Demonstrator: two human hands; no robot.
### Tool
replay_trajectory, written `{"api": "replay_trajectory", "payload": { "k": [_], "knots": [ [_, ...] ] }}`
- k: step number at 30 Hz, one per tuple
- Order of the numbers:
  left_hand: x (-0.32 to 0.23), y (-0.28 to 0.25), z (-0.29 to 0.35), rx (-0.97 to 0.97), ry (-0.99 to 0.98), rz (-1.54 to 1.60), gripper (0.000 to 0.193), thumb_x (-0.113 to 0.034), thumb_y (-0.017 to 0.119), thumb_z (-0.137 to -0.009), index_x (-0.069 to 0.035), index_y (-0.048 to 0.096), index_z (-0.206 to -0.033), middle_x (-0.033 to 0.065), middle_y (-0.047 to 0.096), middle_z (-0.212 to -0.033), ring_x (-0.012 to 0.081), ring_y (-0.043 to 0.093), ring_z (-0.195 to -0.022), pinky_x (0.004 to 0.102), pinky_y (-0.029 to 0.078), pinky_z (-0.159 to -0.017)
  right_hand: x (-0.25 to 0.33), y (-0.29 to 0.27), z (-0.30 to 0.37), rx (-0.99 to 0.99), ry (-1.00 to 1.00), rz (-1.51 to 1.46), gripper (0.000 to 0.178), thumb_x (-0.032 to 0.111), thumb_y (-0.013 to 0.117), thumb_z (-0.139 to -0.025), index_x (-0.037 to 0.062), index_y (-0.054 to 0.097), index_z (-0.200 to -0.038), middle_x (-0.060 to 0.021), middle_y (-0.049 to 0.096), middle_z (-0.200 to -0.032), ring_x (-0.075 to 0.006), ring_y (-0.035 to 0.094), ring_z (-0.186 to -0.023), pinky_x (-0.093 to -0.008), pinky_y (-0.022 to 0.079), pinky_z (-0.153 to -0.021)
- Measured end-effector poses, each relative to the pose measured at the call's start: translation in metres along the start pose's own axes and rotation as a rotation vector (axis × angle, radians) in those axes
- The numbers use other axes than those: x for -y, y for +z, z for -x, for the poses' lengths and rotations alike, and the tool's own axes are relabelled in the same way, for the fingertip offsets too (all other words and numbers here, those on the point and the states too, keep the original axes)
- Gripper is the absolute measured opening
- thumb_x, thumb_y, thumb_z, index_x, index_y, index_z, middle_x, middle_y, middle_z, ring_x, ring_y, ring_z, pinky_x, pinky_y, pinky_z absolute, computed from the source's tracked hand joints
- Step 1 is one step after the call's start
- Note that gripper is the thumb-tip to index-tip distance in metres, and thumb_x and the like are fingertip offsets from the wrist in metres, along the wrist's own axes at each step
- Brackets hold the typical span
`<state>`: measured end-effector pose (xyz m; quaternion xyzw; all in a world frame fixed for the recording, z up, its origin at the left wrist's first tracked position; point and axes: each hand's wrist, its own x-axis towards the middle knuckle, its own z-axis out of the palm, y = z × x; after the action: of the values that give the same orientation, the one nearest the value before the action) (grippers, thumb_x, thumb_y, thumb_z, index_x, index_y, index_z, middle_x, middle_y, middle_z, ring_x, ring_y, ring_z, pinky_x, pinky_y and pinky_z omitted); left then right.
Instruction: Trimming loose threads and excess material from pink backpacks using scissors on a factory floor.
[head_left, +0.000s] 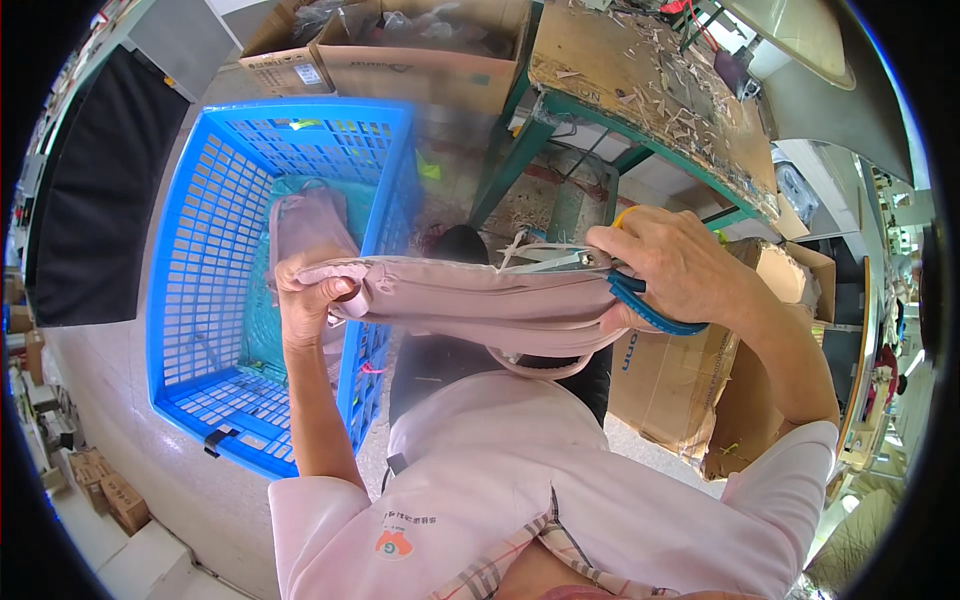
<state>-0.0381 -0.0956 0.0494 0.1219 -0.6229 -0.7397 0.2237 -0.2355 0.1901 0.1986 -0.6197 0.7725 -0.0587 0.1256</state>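
A dusty-pink sewn fabric piece (470, 300), with long seams and a strap loop hanging below, is stretched sideways in front of my body. My left hand (308, 295) is closed on its left end, thumb on top. My right hand (672, 262) grips scissors (590, 259) with a blue lower handle loop and a yellowish upper one. Their blades point left along the upper edge of the fabric, beside pale loose strips or threads. My right fingers also rest near the right end of the fabric; how much they grip it is partly hidden.
A blue plastic crate (385, 165) on the left holds more pink fabric (310, 225) over a teal liner. A scrap-littered workbench (620, 85) with green legs stands ahead. Cardboard boxes are at the far side (420, 75) and right (670, 390). A black panel (100, 190) stands far left.
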Motion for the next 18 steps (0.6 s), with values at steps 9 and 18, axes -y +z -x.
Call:
{"api": "replay_trajectory", "payload": {
  "k": [9,18],
  "knots": [
    [-0.008,0.01,0.013,-0.071,0.087,-0.04,0.029,-0.013,0.076,-0.059,0.002,0.064,-0.079,0.0063,0.062,-0.072,0.0131,0.057,-0.064,0.0231,0.044,-0.059,0.003,-0.006,0.0,0.043,-0.058,-0.024,0.056,0.049,0.071,-0.056,0.0068,0.05,-0.086,-0.0095,0.052,-0.067,-0.0295,0.053,-0.07,-0.0387,0.041,-0.059],
    [-0.011,0.024,0.024,-0.148,0.144,-0.107,0.027,-0.011,0.075,-0.06,0.002,0.064,-0.081,0.0054,0.062,-0.071,0.0104,0.055,-0.063,0.0214,0.043,-0.058,0.008,0.003,-0.012,0.017,-0.071,-0.08,0.044,0.042,0.069,-0.065,0.004,0.049,-0.075,-0.0125,0.051,-0.059,-0.0321,0.054,-0.059,-0.0391,0.041,-0.05]
  ]
}}
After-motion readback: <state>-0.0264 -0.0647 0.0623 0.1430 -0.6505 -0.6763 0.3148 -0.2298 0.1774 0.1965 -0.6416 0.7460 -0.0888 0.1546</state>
